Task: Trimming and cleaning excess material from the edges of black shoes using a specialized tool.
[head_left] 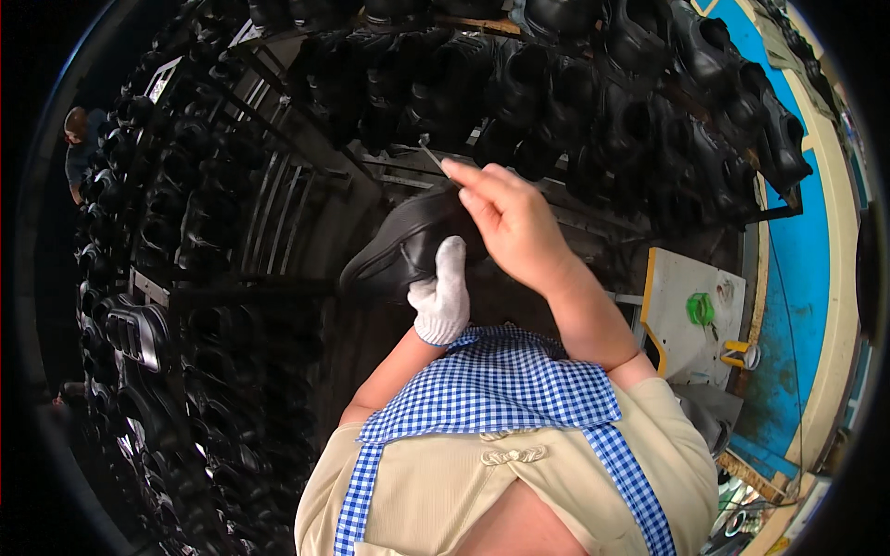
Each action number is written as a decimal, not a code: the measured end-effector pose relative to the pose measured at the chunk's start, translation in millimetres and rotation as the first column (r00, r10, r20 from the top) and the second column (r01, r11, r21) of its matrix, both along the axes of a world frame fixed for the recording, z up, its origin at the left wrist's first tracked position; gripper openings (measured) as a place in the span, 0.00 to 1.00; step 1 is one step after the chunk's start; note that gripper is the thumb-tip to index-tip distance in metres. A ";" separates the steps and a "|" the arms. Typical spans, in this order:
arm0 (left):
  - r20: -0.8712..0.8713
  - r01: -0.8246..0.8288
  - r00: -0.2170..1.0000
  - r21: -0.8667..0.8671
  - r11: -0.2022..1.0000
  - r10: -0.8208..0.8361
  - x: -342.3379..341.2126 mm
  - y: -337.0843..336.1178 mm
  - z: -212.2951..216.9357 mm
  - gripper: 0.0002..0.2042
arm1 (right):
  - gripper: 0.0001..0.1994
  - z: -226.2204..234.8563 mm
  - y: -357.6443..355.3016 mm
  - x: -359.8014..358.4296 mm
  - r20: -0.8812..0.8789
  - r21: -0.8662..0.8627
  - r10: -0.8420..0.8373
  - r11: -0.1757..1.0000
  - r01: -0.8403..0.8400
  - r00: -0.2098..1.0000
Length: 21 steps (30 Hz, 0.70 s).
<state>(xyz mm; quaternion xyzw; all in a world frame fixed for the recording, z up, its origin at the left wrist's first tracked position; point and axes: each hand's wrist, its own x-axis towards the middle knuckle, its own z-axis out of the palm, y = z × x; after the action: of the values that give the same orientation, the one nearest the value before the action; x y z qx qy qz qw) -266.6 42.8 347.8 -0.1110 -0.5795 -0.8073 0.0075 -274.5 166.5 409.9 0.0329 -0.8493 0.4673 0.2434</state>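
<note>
My left hand (442,295), in a white knitted glove, grips a black shoe (394,243) in front of my apron, its thumb lying along the shoe's side. The shoe is tilted, with one end toward the lower left. My bare right hand (508,215) is just above the shoe's other end and partly hides it. Pinched between its thumb and fingers is a thin stick (433,156) with a small pale tip, which points up and left, away from the shoe. What is on the tip is too small to make out.
Racks of black shoes (514,83) rise ahead, and more racked shoes (181,204) line the left. At right stands a pale board-topped table (681,310) with a green object (700,309) and a yellow-and-white roll (740,354). A person (82,139) is at the far left.
</note>
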 end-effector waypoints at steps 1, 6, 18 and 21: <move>0.073 0.054 0.996 -0.004 0.999 -0.053 -3.8 -6.1 10.1 0.18 | 0.16 -3.0 4.9 0.3 0.071 -0.142 0.030 0.990 -0.020 0.997; 0.334 0.265 0.898 0.106 0.958 -0.285 -24.8 -35.7 30.2 0.17 | 0.26 -28.5 25.7 5.5 0.400 -0.554 0.319 0.831 -0.050 0.859; 0.008 0.673 0.592 -0.554 0.489 -0.806 -41.2 -70.5 85.9 0.15 | 0.44 -72.8 9.5 63.7 -0.062 -0.994 0.712 -0.105 0.019 0.700; -0.137 0.129 0.974 -0.315 0.940 -0.179 -59.2 -75.7 62.5 0.26 | 0.36 -143.4 31.2 76.7 -0.053 -0.996 0.698 0.015 -0.089 0.714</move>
<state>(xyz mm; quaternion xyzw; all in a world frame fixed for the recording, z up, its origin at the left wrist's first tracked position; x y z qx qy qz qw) -325.8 -32.8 410.3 -0.2216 -0.6838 -0.6948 -0.0255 -197.8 197.7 266.4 0.0042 -0.3206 0.9343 -0.1555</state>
